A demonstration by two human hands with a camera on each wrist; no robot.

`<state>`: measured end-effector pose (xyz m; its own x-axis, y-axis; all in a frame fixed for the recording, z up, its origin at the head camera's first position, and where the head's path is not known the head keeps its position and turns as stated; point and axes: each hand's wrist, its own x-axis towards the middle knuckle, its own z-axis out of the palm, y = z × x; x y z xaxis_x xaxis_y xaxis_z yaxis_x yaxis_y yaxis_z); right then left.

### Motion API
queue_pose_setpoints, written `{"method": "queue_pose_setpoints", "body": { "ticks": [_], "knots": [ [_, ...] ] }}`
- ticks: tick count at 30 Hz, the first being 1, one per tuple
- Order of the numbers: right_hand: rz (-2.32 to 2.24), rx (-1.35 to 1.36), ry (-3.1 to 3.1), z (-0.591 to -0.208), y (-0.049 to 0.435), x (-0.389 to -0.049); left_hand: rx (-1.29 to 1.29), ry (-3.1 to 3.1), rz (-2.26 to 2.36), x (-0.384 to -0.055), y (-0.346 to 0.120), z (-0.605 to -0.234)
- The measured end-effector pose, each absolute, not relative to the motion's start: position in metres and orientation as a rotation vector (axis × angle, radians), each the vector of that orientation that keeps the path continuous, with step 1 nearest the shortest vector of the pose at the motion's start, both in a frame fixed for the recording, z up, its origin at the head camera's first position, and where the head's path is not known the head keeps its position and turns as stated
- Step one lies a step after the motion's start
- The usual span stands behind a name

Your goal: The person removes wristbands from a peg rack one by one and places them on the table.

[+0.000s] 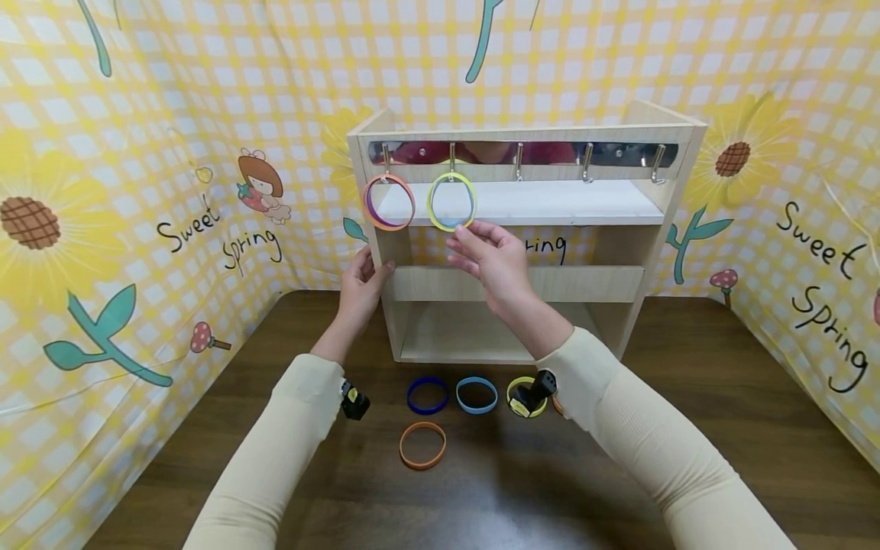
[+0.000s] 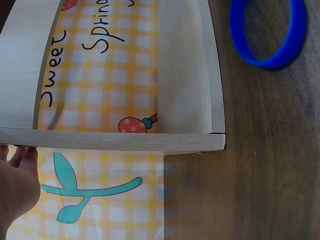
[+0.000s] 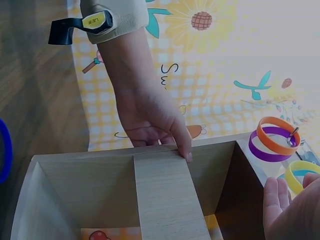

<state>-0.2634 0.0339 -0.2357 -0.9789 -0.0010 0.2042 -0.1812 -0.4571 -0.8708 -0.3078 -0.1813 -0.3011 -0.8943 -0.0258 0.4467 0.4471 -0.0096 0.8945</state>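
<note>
My right hand (image 1: 502, 267) pinches the lower edge of a yellow wristband (image 1: 429, 202) with thumb and fingertips. That band hangs from the second hook (image 1: 452, 156) from the left, in front of a light blue wristband (image 1: 449, 221). On the leftmost hook hang an orange wristband (image 1: 414, 205) and a purple wristband (image 3: 267, 155). My left hand (image 1: 360, 286) grips the left side panel of the wooden shelf (image 1: 516, 284), its thumb over the front edge and fingers against the outer face, as the right wrist view shows.
Loose wristbands lie on the brown table before the shelf: dark blue (image 1: 428, 412), light blue (image 1: 477, 412), yellow (image 1: 509, 397) and orange (image 1: 422, 466). Another orange one (image 1: 557, 405) is partly behind the right sleeve. Three more hooks to the right carry nothing. Checked cloth surrounds the table.
</note>
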Motion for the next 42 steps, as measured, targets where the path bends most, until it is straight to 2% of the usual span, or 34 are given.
{"method": "queue_pose_setpoints", "body": {
  "ticks": [17, 24, 32, 42],
  "knots": [
    [2.621, 0.248, -1.534, -0.229, 0.037, -0.260, -0.440, -1.929, -1.980, -0.309, -0.181, -0.301],
    [2.670, 0.245, -1.430, -0.223, 0.038, -0.260, -0.455, -1.910, -1.977, -0.321, -0.185, -0.312],
    [2.712, 0.268, -1.388, -0.216, 0.042, -0.256, -0.437, -1.935, -1.981, -0.312, -0.182, -0.303],
    [2.722, 0.389, -1.453, -0.214, 0.047, -0.242, -0.450, -1.911, -1.942, -0.333, -0.188, -0.322]
  ]
}}
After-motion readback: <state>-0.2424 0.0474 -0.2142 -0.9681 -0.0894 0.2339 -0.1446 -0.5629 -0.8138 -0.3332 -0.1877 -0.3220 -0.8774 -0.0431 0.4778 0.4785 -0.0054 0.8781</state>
